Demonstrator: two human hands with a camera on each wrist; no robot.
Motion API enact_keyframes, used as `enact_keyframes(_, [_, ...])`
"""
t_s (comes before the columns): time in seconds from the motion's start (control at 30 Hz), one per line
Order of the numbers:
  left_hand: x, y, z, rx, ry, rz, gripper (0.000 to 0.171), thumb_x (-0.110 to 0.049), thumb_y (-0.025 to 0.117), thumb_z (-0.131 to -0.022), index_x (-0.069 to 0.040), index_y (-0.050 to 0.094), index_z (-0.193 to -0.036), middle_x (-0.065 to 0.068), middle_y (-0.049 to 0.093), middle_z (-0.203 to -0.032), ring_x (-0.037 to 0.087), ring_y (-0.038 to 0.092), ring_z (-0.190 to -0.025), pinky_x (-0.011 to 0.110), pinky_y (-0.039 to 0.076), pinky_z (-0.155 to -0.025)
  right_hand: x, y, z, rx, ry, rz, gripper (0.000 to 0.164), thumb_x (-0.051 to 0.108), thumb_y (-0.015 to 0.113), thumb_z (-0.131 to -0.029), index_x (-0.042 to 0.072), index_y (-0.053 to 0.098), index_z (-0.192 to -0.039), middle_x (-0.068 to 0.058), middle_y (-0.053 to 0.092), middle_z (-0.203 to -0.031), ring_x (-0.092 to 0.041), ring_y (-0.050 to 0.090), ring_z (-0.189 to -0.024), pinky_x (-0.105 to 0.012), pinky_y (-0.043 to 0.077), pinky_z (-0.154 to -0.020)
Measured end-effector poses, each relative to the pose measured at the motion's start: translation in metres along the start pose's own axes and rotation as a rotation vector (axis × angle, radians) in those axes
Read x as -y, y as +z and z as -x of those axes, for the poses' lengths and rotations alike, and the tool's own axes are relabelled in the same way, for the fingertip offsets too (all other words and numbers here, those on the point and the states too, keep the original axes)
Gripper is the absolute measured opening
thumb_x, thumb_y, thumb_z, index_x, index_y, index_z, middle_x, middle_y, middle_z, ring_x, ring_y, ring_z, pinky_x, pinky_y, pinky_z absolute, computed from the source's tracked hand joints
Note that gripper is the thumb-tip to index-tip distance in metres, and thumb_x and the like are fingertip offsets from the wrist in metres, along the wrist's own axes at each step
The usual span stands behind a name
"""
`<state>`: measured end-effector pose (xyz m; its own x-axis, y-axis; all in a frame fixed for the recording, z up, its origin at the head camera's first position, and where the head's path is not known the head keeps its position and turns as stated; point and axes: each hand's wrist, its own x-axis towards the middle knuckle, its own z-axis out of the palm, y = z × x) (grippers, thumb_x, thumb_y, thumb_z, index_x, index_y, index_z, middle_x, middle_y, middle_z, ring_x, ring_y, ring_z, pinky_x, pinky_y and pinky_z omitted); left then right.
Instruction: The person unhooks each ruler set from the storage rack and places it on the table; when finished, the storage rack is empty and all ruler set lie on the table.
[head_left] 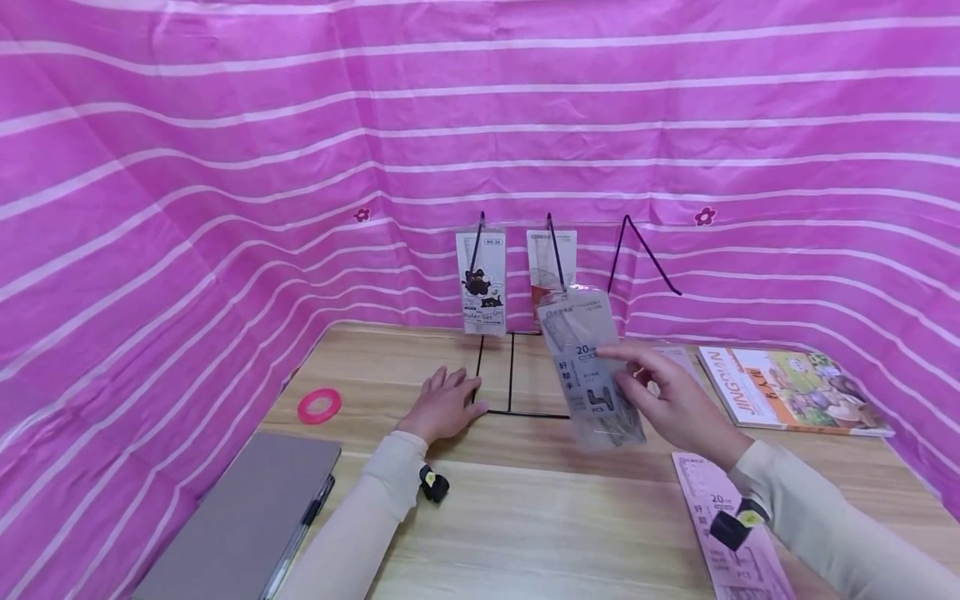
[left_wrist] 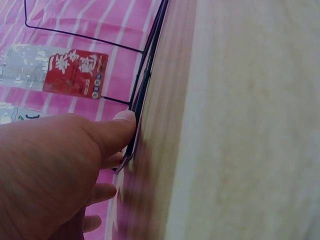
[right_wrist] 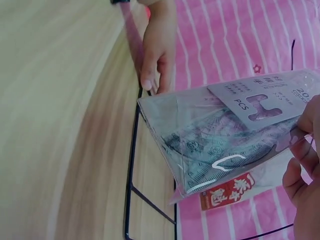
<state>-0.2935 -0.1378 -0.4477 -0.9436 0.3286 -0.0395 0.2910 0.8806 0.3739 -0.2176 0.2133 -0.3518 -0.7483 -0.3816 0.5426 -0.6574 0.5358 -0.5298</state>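
Note:
My right hand [head_left: 667, 400] pinches a clear-fronted ruler set packet [head_left: 588, 367] by its right edge, thumb below and index finger along the card. The packet hangs tilted in front of a black wire display rack [head_left: 512, 375]; clear rulers show through it in the right wrist view. My left hand [head_left: 446, 404] grips the rack's base wire at the front left corner, with the thumb [left_wrist: 120, 131] against the wire. On the rack's left prong hangs a ruler set with black cats [head_left: 483, 287]. An orange-and-white packet [head_left: 551, 254] hangs behind the middle prong. The right prong [head_left: 652, 254] carries nothing.
A pink ruler packet [head_left: 731, 533] lies at the front right, partly under my right forearm. Behind it is a colourful book [head_left: 795, 392]. To the left lie a pink ring [head_left: 318, 406] and a grey notebook [head_left: 247, 508] with a pen [head_left: 311, 508] beside it. Pink striped cloth surrounds the table.

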Motion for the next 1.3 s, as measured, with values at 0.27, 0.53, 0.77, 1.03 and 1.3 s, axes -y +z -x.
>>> enact_keyframes(0.27, [0.001, 0.0, -0.001, -0.002, 0.004, -0.016, 0.064, -0.052, 0.052, -0.107, -0.018, 0.045, -0.161, 0.017, 0.029, -0.173, 0.049, 0.013, -0.161, 0.066, 0.011, -0.131, 0.01, -0.021, 0.041, 0.009, 0.142, -0.076, 0.043, -0.001, 0.062, -0.103, 0.015, 0.063, -0.143, 0.002, 0.063, -0.095, -0.009, 0.057, -0.072, -0.025, 0.052, -0.058])
enact_keyframes(0.53, [0.001, 0.0, -0.004, 0.005, 0.006, -0.024, 0.064, -0.052, 0.052, -0.108, -0.018, 0.045, -0.161, 0.017, 0.029, -0.173, 0.049, 0.012, -0.162, 0.065, 0.011, -0.132, -0.002, -0.028, 0.089, 0.06, 0.382, -0.051, 0.035, 0.015, 0.068, -0.103, 0.015, 0.066, -0.139, 0.004, 0.06, -0.075, -0.009, 0.053, -0.064, -0.027, 0.046, -0.051])
enact_keyframes(0.77, [0.0, 0.0, -0.003, 0.002, -0.002, -0.025, 0.063, -0.052, 0.053, -0.107, -0.018, 0.046, -0.16, 0.017, 0.03, -0.173, 0.049, 0.013, -0.161, 0.065, 0.011, -0.132, -0.015, -0.014, 0.11, 0.202, 0.571, -0.046, 0.037, 0.025, 0.072, -0.1, 0.012, 0.07, -0.134, 0.002, 0.063, -0.09, -0.006, 0.051, -0.073, -0.024, 0.046, -0.058])
enact_keyframes(1.03, [-0.002, 0.001, -0.002, 0.003, 0.006, -0.016, 0.062, -0.05, 0.053, -0.107, -0.017, 0.047, -0.16, 0.018, 0.031, -0.172, 0.051, 0.014, -0.161, 0.067, 0.013, -0.131, -0.023, 0.002, 0.121, 0.272, 0.466, 0.073, 0.031, 0.018, 0.077, -0.095, 0.008, 0.073, -0.124, 0.007, 0.066, -0.09, 0.003, 0.051, -0.073, -0.021, 0.048, -0.061])
enact_keyframes(1.3, [-0.002, 0.0, -0.003, 0.003, -0.003, -0.02, 0.062, -0.05, 0.054, -0.107, -0.018, 0.047, -0.16, 0.017, 0.031, -0.172, 0.05, 0.014, -0.161, 0.067, 0.012, -0.131, -0.024, 0.008, 0.125, 0.311, 0.423, 0.274, 0.03, 0.028, 0.082, -0.09, 0.025, 0.075, -0.12, 0.016, 0.052, -0.078, 0.004, 0.044, -0.068, -0.02, 0.04, -0.058])
